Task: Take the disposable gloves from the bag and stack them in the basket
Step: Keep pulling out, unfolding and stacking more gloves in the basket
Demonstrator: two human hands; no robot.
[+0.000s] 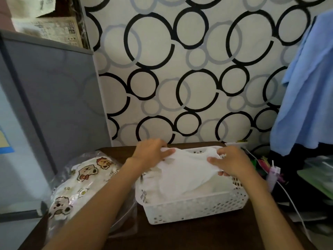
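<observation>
Both hands over the basket, pinching opposite edges of a thin, white, translucent plastic glove (187, 170). Left hand (150, 153) gripping the far left edge between thumb and fingers; right hand (228, 164) gripping the right edge the same way, fingers curled under the film. Glove stretched flat between them, probably to smooth it before laying it down.

Directly below, a white perforated plastic basket (196, 208), rectangular, already holding a pale layer of what looks like more gloves, though motion blur makes the count unclear. Held glove draped across the basket's upper half, touching the pile beneath.

Just left of the basket, a clear plastic bag printed with cartoon bears (81, 184), bulging and lying on its side within easy reach for the next pick. Both on a dark brown wooden surface (180, 237).

Beyond, a wall patterned in black and grey circles (180, 69), and a blue cloth (306, 87) hanging at right.
</observation>
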